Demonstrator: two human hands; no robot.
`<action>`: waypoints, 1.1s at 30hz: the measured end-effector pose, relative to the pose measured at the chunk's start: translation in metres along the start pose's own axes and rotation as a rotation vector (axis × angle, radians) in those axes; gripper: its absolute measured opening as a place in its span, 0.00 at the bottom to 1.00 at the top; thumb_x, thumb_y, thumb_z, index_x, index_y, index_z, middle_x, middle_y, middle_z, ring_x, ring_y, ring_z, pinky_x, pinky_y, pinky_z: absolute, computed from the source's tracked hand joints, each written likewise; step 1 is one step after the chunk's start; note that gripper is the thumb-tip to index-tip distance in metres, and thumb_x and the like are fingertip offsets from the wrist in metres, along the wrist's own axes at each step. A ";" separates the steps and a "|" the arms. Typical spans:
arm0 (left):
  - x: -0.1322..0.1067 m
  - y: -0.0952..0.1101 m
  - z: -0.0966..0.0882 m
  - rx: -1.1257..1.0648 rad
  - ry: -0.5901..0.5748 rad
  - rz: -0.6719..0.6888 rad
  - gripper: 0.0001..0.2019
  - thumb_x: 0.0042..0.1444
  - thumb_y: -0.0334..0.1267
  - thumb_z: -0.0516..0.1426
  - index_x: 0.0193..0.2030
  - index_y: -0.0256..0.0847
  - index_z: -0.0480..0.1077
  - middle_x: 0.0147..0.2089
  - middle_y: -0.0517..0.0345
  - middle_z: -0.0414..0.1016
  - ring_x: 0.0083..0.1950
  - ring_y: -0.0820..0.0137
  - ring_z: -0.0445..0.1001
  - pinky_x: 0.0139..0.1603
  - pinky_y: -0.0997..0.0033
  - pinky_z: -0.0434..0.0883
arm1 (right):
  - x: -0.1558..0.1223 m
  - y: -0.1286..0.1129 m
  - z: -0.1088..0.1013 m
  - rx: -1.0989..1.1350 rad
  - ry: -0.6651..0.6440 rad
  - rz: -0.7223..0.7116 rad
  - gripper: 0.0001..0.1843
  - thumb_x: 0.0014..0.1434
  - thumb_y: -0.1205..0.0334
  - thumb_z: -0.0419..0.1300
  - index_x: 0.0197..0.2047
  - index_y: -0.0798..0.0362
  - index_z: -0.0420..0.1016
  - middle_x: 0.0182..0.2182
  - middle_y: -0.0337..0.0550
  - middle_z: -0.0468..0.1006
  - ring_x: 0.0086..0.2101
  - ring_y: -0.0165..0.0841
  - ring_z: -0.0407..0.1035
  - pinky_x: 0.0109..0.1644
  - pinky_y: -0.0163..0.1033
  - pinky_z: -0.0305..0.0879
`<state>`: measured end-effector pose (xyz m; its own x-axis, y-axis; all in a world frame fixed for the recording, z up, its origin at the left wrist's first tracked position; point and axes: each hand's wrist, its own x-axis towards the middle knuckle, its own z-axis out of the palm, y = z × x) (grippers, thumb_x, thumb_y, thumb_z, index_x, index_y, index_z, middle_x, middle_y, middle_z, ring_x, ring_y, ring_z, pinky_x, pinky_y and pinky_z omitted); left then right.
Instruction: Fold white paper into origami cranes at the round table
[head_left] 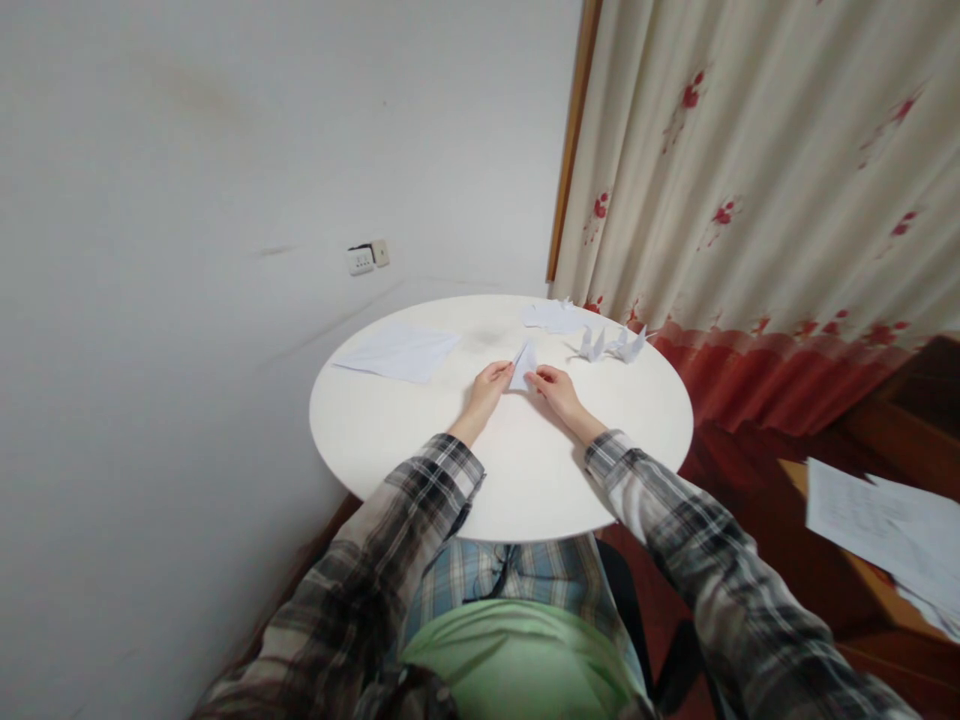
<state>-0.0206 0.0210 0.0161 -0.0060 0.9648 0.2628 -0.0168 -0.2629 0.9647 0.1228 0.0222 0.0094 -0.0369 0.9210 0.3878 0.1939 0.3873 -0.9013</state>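
Observation:
A small folded piece of white paper (524, 366) stands up between my two hands over the middle of the round table, its pointed tip upward. My left hand (490, 384) pinches its left edge. On the other side my right hand (553, 388) grips the right edge with thumb and fingers. Two folded paper cranes, one crane (592, 346) and another crane (628, 346), stand on the table to the right, beyond my right hand. The fingertips partly cover the paper's lower sides.
White paper sheets (397, 350) lie at the table's left. More paper (553, 317) lies at the back, with a small folded shape by it. The white table (420, 440) stands near the wall and a flowered curtain (750, 180). Printed papers (877, 520) lie at the right.

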 end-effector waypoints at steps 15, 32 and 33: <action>0.006 -0.012 -0.003 -0.037 0.021 0.049 0.08 0.42 0.36 0.59 0.30 0.36 0.70 0.33 0.54 0.74 0.35 0.71 0.71 0.40 0.70 0.66 | 0.000 -0.003 0.001 0.124 0.046 0.060 0.21 0.44 0.47 0.59 0.37 0.54 0.68 0.23 0.35 0.67 0.23 0.26 0.59 0.27 0.33 0.56; 0.005 -0.009 -0.001 -0.048 0.002 -0.024 0.07 0.40 0.33 0.61 0.29 0.35 0.73 0.30 0.54 0.76 0.34 0.70 0.72 0.41 0.67 0.67 | 0.003 0.001 -0.001 0.056 0.093 0.031 0.12 0.43 0.56 0.57 0.30 0.54 0.70 0.26 0.40 0.72 0.26 0.29 0.61 0.32 0.35 0.59; 0.005 -0.010 -0.001 -0.046 -0.005 -0.025 0.07 0.40 0.33 0.61 0.29 0.35 0.73 0.30 0.54 0.76 0.34 0.69 0.72 0.41 0.67 0.67 | 0.003 0.004 -0.001 0.041 0.101 0.023 0.12 0.43 0.56 0.58 0.30 0.54 0.71 0.27 0.41 0.72 0.27 0.29 0.62 0.33 0.36 0.59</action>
<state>-0.0219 0.0284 0.0082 -0.0001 0.9712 0.2384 -0.0633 -0.2380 0.9692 0.1244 0.0266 0.0077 0.0662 0.9216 0.3824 0.1536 0.3692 -0.9166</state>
